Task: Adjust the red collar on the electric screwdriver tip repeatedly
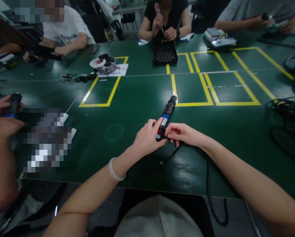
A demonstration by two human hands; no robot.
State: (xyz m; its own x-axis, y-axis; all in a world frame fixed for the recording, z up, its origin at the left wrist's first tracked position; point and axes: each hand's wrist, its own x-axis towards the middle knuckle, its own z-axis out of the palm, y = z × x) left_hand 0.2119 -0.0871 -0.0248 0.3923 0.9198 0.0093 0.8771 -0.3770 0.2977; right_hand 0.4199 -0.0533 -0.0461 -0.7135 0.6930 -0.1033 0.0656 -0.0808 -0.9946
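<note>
A slim tool that looks like an electric screwdriver with its casing off (165,119) lies slanted over the green table, thin tip pointing away from me. It has a black front, a blue band, a silver motor body and red parts at the near end. My left hand (148,136) is closed around its near end, thumb below and fingers on top. My right hand (180,133) is closed in a pinch at the same end, near the red parts; what its fingertips hold is too small to make out. Below them lies a black cable (172,156), its cut-looking end on the table.
The cable (208,184) hangs over the table's front edge. Yellow tape boxes (194,104) mark the table (132,89). A black parts tray (165,59) stands across, before a person. To the left, a co-worker's hand (1,107) holds a similar tool. Coiled cables (285,115) lie right.
</note>
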